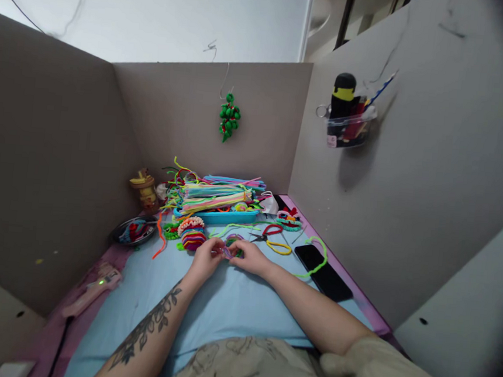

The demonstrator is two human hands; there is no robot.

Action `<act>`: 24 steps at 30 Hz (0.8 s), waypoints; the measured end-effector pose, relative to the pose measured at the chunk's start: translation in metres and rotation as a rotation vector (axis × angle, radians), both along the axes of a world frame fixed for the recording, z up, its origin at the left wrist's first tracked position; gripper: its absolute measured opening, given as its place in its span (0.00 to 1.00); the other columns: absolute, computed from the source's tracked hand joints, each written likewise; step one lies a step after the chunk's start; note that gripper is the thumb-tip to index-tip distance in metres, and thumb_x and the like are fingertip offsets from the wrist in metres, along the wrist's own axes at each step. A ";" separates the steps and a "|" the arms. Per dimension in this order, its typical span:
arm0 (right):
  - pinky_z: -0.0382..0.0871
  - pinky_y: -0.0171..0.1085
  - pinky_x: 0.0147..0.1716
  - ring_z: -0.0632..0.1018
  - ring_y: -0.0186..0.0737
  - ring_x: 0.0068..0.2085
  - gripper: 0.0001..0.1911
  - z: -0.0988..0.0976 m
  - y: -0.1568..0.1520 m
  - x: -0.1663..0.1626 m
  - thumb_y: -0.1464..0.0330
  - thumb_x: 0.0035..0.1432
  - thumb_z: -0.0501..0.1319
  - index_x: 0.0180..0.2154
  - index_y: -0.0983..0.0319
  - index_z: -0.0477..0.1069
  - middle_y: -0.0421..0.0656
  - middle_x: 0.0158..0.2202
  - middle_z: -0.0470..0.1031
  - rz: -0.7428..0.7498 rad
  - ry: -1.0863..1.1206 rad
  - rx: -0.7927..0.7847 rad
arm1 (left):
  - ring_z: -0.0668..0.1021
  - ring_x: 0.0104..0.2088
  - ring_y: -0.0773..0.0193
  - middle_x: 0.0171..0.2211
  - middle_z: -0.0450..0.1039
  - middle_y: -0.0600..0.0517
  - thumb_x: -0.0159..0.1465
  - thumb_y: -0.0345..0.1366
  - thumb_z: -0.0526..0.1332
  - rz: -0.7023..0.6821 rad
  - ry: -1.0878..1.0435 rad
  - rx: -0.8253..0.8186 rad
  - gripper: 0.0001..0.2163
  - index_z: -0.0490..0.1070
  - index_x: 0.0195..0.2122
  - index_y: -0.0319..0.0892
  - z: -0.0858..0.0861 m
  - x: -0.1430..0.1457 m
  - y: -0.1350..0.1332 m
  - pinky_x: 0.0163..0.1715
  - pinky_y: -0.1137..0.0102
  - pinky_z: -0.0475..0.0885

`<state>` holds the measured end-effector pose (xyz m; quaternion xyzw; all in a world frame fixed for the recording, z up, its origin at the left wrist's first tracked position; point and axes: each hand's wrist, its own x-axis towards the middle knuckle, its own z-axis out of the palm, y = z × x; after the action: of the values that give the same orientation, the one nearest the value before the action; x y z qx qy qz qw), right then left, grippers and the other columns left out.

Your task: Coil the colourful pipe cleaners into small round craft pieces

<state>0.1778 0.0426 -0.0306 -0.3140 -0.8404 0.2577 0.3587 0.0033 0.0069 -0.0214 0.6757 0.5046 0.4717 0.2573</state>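
Plainly, with a clock face centred on your hands and twelve straight ahead, a pink power strip (92,296) lies at eight, its green light lit. At nine sits a dark bowl (147,233) of coloured pieces, then an orange fuzzy stem (160,233). A striped bundle (193,240) rests at ten, just beside your left hand (207,257), whose fingertips pinch a small purple piece (227,251) at the dial's centre. Beyond, from eleven to twelve, a blue tray (226,217) bears heaped stems (215,197). Your right hand (249,257) pinches the same piece from the three o'clock side. Scissors (265,238) lie at two; a black phone (329,280) at three.
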 end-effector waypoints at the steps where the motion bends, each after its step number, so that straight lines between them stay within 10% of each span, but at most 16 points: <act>1: 0.65 0.33 0.34 0.73 0.37 0.34 0.12 0.000 0.000 0.000 0.73 0.43 0.65 0.34 0.62 0.71 0.39 0.30 0.74 -0.003 -0.002 0.000 | 0.74 0.30 0.65 0.31 0.72 0.52 0.48 0.27 0.62 0.000 0.000 0.005 0.11 0.68 0.33 0.40 0.000 0.000 0.000 0.29 0.72 0.71; 19: 0.61 0.33 0.36 0.71 0.36 0.33 0.03 0.008 -0.004 -0.002 0.71 0.49 0.62 0.29 0.63 0.70 0.40 0.28 0.72 0.034 -0.113 0.163 | 0.73 0.28 0.65 0.26 0.71 0.53 0.49 0.28 0.59 0.033 0.079 -0.001 0.05 0.69 0.29 0.39 0.006 0.001 -0.003 0.28 0.73 0.68; 24: 0.63 0.32 0.35 0.73 0.35 0.34 0.09 0.005 -0.003 -0.004 0.68 0.57 0.55 0.34 0.62 0.73 0.41 0.30 0.75 -0.007 0.015 -0.026 | 0.72 0.26 0.67 0.24 0.70 0.54 0.49 0.30 0.59 0.023 0.018 -0.050 0.04 0.68 0.27 0.39 0.002 0.001 0.000 0.27 0.73 0.68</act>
<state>0.1741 0.0399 -0.0261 -0.3196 -0.8333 0.2695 0.3618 0.0043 0.0073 -0.0189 0.6675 0.5261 0.4559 0.2641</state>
